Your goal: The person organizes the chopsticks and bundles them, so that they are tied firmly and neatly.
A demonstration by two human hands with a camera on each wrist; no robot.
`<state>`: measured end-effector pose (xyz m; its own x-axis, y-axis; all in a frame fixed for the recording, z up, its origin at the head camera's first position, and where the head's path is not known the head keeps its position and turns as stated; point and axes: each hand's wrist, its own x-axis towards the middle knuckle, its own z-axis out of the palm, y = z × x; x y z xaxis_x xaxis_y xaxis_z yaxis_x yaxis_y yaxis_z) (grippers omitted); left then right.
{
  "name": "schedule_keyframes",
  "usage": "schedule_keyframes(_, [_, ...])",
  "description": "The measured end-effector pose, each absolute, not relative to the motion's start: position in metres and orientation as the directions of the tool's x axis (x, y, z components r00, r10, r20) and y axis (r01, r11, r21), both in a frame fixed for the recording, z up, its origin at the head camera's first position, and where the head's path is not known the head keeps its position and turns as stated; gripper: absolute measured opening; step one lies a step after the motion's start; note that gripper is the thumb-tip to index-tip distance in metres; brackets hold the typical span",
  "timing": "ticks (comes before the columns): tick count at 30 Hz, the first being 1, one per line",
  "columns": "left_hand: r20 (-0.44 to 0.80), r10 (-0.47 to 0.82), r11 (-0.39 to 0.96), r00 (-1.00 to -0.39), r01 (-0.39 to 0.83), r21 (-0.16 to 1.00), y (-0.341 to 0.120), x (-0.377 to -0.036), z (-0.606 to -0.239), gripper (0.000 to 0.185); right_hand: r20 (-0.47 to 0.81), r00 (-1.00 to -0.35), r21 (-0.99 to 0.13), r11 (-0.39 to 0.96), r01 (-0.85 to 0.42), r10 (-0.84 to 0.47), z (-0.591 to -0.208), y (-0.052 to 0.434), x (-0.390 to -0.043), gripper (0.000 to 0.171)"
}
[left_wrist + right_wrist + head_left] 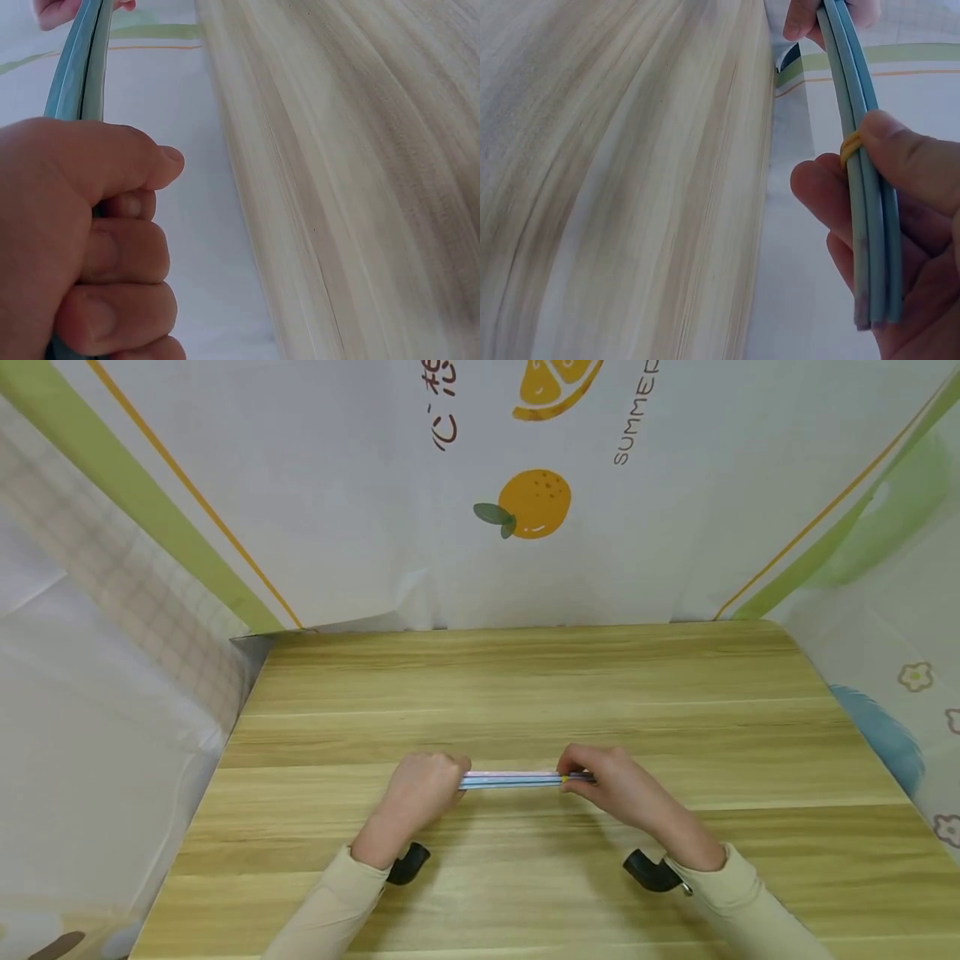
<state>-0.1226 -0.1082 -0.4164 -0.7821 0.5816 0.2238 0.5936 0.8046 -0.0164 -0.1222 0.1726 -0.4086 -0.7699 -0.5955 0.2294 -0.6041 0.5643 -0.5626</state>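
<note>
Thin blue rods (512, 781) bundled side by side, held level just above the table (525, 693) near its middle, a pale pink strip along the top in the head view. Bound by a yellow band (850, 146) close to the right end; rod tips dull and darker there. Left hand (420, 793) fisted round the left end, fingers curled tight, thumb across them. Right hand (611, 785) pinching the other end — thumb on the band, fingers curled beneath.

Wide bare wood ahead of the hands and to both sides; far edge meets a printed cloth (525, 502) with an orange (534, 503) on it.

Left end of the rods buried in the fist — length there not visible. Number of rods hard to fix: two or three in the right wrist view. Black wrist mounts (651, 870) partly covered by sleeves (738, 902).
</note>
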Motion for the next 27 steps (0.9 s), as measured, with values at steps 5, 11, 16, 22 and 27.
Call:
schedule_keyframes(5, [0.233, 0.579, 0.805, -0.781, 0.594, -0.010, -0.108, -0.123, -0.419, 0.031, 0.252, -0.755, -0.556, 0.548, -0.625, -0.605, -0.409, 0.169, -0.122, 0.018])
schedule_keyframes(11, [0.243, 0.580, 0.804, -0.778, 0.595, -0.013, -0.108, -0.124, -0.422, 0.031, 0.246, -0.755, -0.544, 0.558, -0.627, -0.609, -0.411, 0.165, -0.121, 0.018])
schedule_keyframes(16, [0.242, 0.577, 0.806, -0.780, 0.591, -0.018, -0.107, -0.124, -0.422, 0.032, 0.221, -0.752, -0.542, 0.563, -0.624, -0.620, -0.411, 0.163, -0.121, 0.018])
schedule_keyframes(22, [0.240, 0.579, 0.804, -0.779, 0.594, -0.013, -0.107, -0.124, -0.422, 0.032, 0.212, -0.741, -0.533, 0.560, -0.634, -0.637, -0.410, 0.160, -0.122, 0.018])
schedule_keyframes(27, [0.233, 0.588, 0.799, -0.774, 0.601, -0.021, -0.106, -0.124, -0.422, 0.031, 0.207, -0.731, -0.528, 0.554, -0.643, -0.651, -0.410, 0.159, -0.122, 0.018])
